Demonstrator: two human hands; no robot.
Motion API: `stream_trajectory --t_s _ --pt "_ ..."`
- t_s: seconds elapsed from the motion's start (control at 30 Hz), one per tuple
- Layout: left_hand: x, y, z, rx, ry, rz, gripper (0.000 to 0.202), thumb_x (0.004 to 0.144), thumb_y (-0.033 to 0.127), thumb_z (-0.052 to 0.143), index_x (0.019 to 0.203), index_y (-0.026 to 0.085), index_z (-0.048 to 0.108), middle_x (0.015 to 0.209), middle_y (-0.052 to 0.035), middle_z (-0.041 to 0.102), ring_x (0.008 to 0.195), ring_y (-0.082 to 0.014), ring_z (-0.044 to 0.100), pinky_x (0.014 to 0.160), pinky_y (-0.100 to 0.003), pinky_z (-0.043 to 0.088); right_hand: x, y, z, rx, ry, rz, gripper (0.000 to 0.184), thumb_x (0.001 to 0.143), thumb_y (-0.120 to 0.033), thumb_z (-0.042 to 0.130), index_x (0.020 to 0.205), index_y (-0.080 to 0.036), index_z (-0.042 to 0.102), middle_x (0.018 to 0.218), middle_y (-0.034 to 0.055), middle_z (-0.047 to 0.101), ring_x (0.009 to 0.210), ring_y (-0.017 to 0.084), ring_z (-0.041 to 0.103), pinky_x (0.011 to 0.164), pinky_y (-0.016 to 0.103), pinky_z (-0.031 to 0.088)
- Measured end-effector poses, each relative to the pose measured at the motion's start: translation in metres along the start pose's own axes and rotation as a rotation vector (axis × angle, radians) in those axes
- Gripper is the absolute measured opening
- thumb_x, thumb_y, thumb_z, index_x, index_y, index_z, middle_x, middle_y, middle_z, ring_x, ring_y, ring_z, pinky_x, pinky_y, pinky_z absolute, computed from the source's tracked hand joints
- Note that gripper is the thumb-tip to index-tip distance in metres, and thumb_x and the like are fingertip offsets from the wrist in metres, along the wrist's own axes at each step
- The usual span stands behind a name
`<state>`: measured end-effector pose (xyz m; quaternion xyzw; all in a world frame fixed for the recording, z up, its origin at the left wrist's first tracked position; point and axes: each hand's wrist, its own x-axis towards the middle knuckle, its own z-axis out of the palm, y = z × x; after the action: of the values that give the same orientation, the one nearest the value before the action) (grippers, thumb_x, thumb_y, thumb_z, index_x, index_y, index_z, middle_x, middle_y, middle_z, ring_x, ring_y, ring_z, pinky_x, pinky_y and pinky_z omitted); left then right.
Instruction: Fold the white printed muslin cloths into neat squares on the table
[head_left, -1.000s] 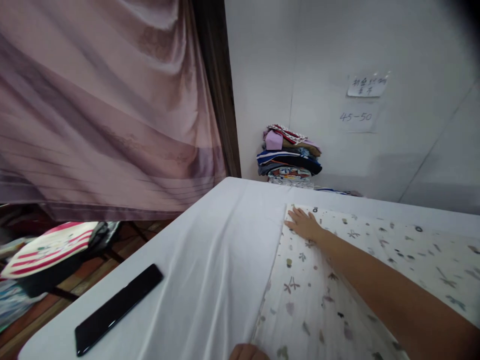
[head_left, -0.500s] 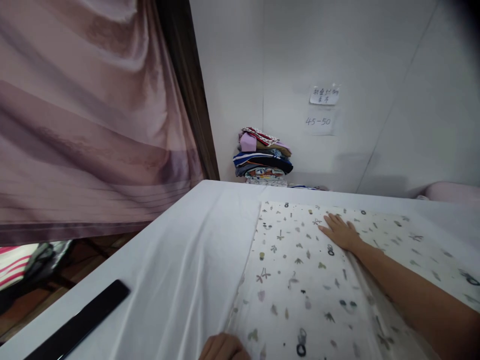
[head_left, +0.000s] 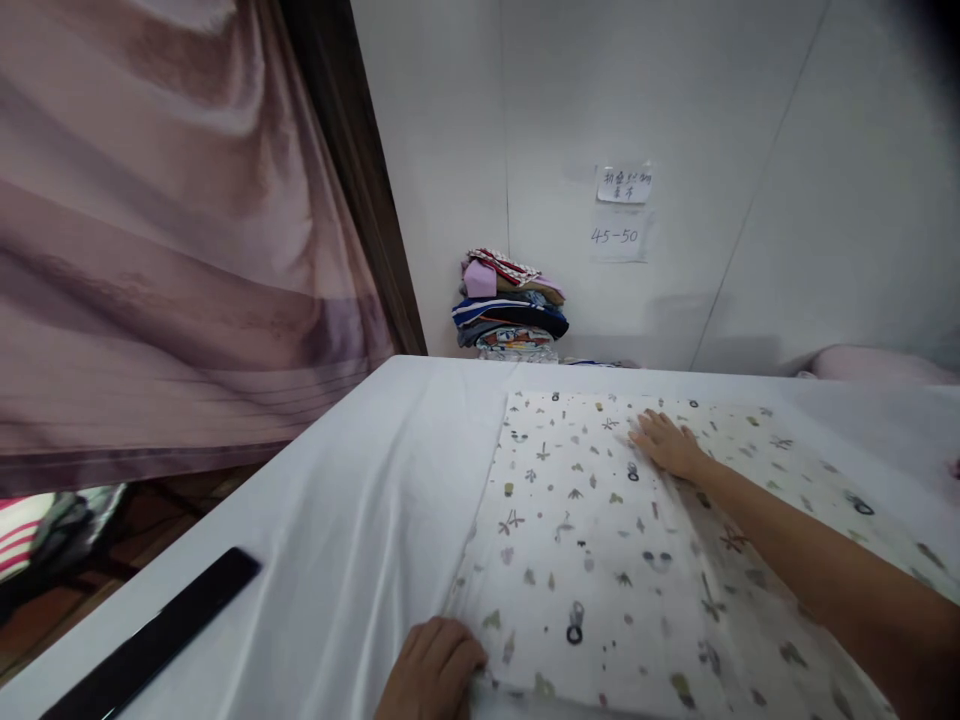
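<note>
A white cloth with small printed flowers and rings lies spread flat on a table covered by a white sheet. My right hand rests palm down on the far part of the cloth, fingers stretched out flat. My left hand sits at the near left corner of the cloth, fingers curled onto its edge; whether it pinches the fabric is hard to see.
A black phone lies on the sheet near the table's left edge. A stack of folded clothes stands against the white wall behind the table. A pink curtain hangs at the left. Two paper notes are stuck on the wall.
My right hand slid from the cloth's far left corner toward its middle. My left hand has come further into view at the near corner. The view turned right.
</note>
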<state>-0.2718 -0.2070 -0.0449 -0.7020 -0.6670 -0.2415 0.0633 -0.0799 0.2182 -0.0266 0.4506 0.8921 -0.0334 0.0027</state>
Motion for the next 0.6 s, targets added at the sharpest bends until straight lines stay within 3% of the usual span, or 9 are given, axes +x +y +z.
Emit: stream_trajectory --t_s 0.13,0.3,0.6 --pt "0.005 0.011 -0.010 -0.005 0.021 -0.051 0.038 0.064 -0.003 0.039 0.091 0.020 0.053 0.086 -0.0046 0.057 0.079 -0.0192 0.052 0.069 -0.032 0.042 -0.090 -0.006 0.005 0.023 0.013 -0.149 0.070 0.088 -0.061 0.013 0.145 -0.022 0.020 0.152 0.0019 0.008 0.138 0.024 0.004 0.111 0.049 0.007" --pt "0.009 0.022 -0.016 0.013 0.026 -0.074 0.038 0.064 -0.004 0.038 0.089 0.019 0.054 0.086 -0.0049 0.056 0.080 -0.0197 0.051 0.072 -0.034 0.041 -0.196 0.018 0.022 0.066 -0.037 -0.189 0.068 0.087 -0.063 0.020 0.145 -0.027 0.022 0.151 -0.0009 0.011 0.138 0.025 0.008 0.112 0.048 0.009" --pt "0.011 0.024 -0.020 0.080 -0.013 -0.073 0.034 0.064 -0.001 0.040 0.086 0.019 0.056 0.085 -0.0037 0.058 0.082 -0.0196 0.053 0.074 -0.033 0.041 -0.276 0.098 0.020 0.076 0.022 0.056 0.064 0.087 -0.059 0.022 0.142 -0.027 0.030 0.150 0.0024 0.017 0.137 0.025 0.013 0.109 0.051 0.016"
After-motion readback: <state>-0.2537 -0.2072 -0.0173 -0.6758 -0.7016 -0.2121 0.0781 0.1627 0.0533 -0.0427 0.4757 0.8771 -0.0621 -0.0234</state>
